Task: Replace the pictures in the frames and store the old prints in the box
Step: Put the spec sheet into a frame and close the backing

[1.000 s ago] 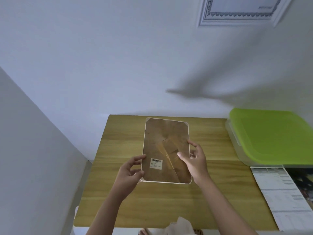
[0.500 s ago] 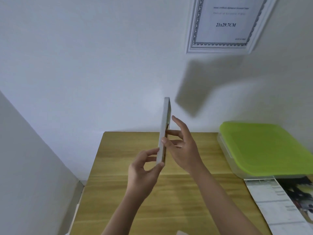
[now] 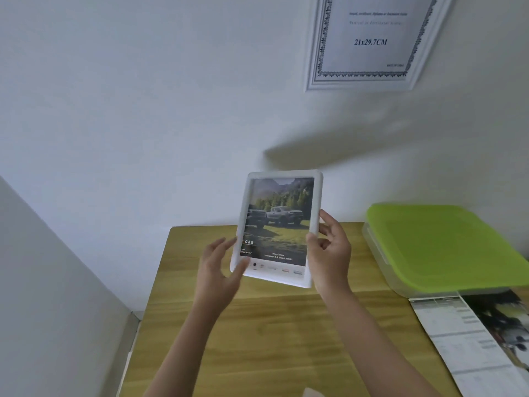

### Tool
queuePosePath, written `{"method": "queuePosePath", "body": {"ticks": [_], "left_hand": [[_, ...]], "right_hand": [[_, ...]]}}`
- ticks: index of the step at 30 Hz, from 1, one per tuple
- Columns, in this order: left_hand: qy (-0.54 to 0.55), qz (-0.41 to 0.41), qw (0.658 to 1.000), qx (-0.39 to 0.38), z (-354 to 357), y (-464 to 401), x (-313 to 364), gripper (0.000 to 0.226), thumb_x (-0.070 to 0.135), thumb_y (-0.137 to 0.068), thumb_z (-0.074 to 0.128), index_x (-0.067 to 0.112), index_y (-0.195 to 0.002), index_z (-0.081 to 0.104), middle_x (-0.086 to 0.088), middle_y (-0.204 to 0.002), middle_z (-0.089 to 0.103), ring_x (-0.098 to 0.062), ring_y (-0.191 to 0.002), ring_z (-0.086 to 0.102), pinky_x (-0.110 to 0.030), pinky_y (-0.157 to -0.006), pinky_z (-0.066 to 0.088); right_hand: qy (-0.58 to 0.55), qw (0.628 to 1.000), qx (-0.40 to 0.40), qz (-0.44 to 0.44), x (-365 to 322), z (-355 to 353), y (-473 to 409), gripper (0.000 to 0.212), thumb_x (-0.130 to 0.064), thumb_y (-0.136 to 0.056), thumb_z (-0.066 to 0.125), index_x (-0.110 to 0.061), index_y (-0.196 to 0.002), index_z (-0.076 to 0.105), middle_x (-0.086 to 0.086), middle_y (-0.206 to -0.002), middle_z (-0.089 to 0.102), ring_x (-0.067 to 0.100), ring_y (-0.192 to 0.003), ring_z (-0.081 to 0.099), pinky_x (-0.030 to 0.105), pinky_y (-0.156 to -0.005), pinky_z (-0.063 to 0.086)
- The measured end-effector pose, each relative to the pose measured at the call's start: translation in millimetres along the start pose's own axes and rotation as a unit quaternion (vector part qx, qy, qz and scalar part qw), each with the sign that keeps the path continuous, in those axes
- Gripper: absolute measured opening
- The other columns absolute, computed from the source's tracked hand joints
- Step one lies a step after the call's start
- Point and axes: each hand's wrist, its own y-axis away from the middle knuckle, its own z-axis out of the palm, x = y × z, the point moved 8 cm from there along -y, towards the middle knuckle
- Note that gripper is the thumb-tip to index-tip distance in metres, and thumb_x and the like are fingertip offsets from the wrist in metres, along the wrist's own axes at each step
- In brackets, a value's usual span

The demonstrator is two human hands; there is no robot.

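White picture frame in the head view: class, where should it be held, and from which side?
Grip the white picture frame by its two long side borders, coming in from left and right as the left hand and right hand do. It stands near upright, print facing the viewer, so the plain borders probably let thumbs avoid the car print.

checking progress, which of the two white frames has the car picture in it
The white frame held up over the table by the left hand and right hand. The frame on the wall shows only a placeholder sheet reading 21x29.7CM.
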Motion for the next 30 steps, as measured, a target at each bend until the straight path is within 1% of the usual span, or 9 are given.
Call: {"method": "queuePosePath", "body": {"ticks": [4, 9, 12, 14, 17, 22, 25, 28, 30], "left_hand": [[0.109, -0.048, 0.991, -0.059, 5.0, -7.3, -7.7, 0.041, 0.010, -0.087, 0.062, 0.036, -0.118, 0.057, 0.009, -0.118, 0.063, -0.008, -0.098, 0.065, -0.038, -0.090, 0.053], [0.166, -0.025, 0.984, -0.065, 21.9, -12.8, 26.7, 0.052, -0.001, -0.084, 0.062, 0.034, -0.123, 0.054, -0.004, -0.104, 0.065, -0.024, -0.083, 0.065, -0.022, -0.071, 0.053], [0.178, 0.002, 0.983, -0.051, 30.5, -18.4, 55.5, 0.053, -0.001, -0.083, 0.063, 0.032, -0.124, 0.055, -0.010, -0.102, 0.065, -0.029, -0.082, 0.063, -0.023, -0.068, 0.053], [0.185, 0.023, 0.981, -0.052, 37.7, -23.1, 77.1, 0.051, -0.002, -0.083, 0.062, 0.033, -0.120, 0.057, -0.012, -0.102, 0.065, -0.027, -0.081, 0.063, -0.027, -0.071, 0.054], [0.193, 0.062, 0.978, -0.054, 52.8, -28.4, 113.5, 0.050, -0.003, -0.082, 0.064, 0.035, -0.114, 0.062, -0.011, -0.103, 0.063, -0.020, -0.077, 0.061, -0.029, -0.070, 0.054], [0.205, 0.111, 0.971, -0.054, 83.7, -40.5, 182.5, 0.052, -0.005, -0.082, 0.064, 0.041, -0.104, 0.065, -0.005, -0.102, 0.062, -0.010, -0.072, 0.060, -0.022, -0.062, 0.050], [0.199, 0.140, 0.969, -0.048, 100.6, -52.1, 222.5, 0.048, -0.004, -0.083, 0.063, 0.036, -0.109, 0.063, -0.006, -0.105, 0.062, -0.007, -0.072, 0.059, -0.019, -0.064, 0.051], [0.183, 0.173, 0.967, -0.043, 119.0, -67.7, 267.6, 0.048, -0.003, -0.084, 0.062, 0.037, -0.110, 0.060, -0.004, -0.105, 0.060, -0.005, -0.073, 0.059, -0.017, -0.056, 0.049], [0.168, 0.206, 0.963, -0.042, 130.8, -76.3, 301.5, 0.047, -0.001, -0.085, 0.061, 0.035, -0.115, 0.058, -0.002, -0.105, 0.060, -0.004, -0.075, 0.058, -0.014, -0.052, 0.045]], "right_hand": [[-0.004, 0.999, -0.010, -0.053, -10.9, -12.7, -6.0, 0.042, 0.007, -0.088, 0.054, -0.024, -0.116, 0.054, 0.004, -0.110, 0.062, -0.001, -0.076, 0.057, 0.014, -0.069, 0.047], [-0.003, 0.996, -0.009, -0.089, -26.5, -41.4, -25.1, 0.040, 0.007, -0.089, 0.053, -0.019, -0.119, 0.054, 0.005, -0.109, 0.063, -0.004, -0.077, 0.056, 0.013, -0.068, 0.046], [-0.005, 0.993, -0.040, -0.108, -41.1, -62.6, -44.2, 0.039, 0.003, -0.091, 0.053, -0.020, -0.123, 0.053, 0.000, -0.090, 0.061, -0.002, -0.071, 0.054, 0.013, -0.067, 0.046], [0.005, 0.991, -0.074, -0.111, -50.4, -76.7, -58.1, 0.042, -0.004, -0.092, 0.054, -0.026, -0.128, 0.051, 0.000, -0.080, 0.057, 0.004, -0.072, 0.054, 0.015, -0.072, 0.047], [0.013, 0.987, -0.107, -0.120, -62.9, -100.7, -74.9, 0.047, -0.010, -0.095, 0.051, -0.036, -0.133, 0.044, -0.002, -0.081, 0.060, 0.005, -0.073, 0.053, 0.012, -0.074, 0.045], [-0.001, 0.986, -0.056, -0.156, -88.9, -142.7, -119.5, 0.046, -0.013, -0.097, 0.047, -0.048, -0.127, 0.045, -0.005, -0.067, 0.053, 0.006, -0.061, 0.039, 0.013, -0.062, 0.037], [-0.012, 0.983, -0.028, -0.181, -113.5, -162.9, -149.0, 0.044, -0.012, -0.098, 0.046, -0.048, -0.124, 0.049, 0.021, -0.077, 0.055, 0.016, -0.063, 0.040, 0.023, -0.059, 0.037], [-0.037, 0.975, 0.007, -0.218, -145.2, -188.4, -178.7, 0.044, -0.011, -0.097, 0.046, -0.050, -0.118, 0.053, 0.018, -0.067, 0.048, 0.015, -0.057, 0.036, 0.025, -0.053, 0.033], [-0.051, 0.967, 0.022, -0.249, -168.8, -207.2, -197.3, 0.044, -0.012, -0.097, 0.046, -0.051, -0.116, 0.055, 0.021, -0.067, 0.052, 0.020, -0.059, 0.041, 0.029, -0.057, 0.037]]}}
